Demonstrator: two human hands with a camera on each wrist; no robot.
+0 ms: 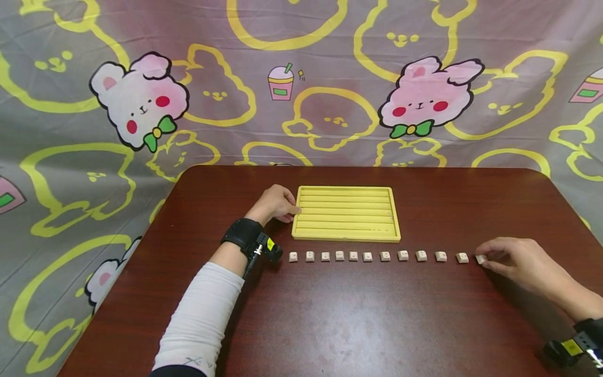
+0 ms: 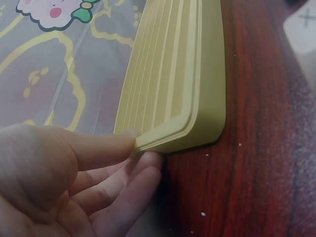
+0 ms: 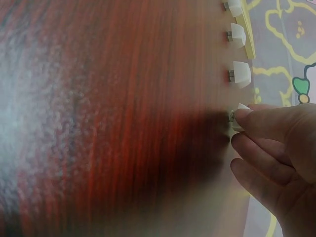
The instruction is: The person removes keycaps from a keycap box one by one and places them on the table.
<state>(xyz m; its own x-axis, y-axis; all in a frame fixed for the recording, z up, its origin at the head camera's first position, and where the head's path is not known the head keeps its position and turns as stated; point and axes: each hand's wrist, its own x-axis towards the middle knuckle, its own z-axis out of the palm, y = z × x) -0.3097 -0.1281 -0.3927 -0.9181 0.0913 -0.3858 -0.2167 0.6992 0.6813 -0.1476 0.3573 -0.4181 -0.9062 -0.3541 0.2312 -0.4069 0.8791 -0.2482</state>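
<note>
A ribbed yellow tray lies on the table, its long grooves running left to right. My left hand holds its left edge; in the left wrist view the thumb is on the rim of the tray and other fingers are curled at its side. In front of the tray stretches a row of small white keycaps with faint dark marks on top. At the row's right end my right hand pinches the last keycap between thumb and finger. The right wrist view shows this keycap partly hidden by the thumb.
Everything stands on a dark red-brown wooden table with rounded far corners. Behind it hangs a grey-pink cloth printed with cartoon animals. A wrist camera on a black strap sits close to the row's left end.
</note>
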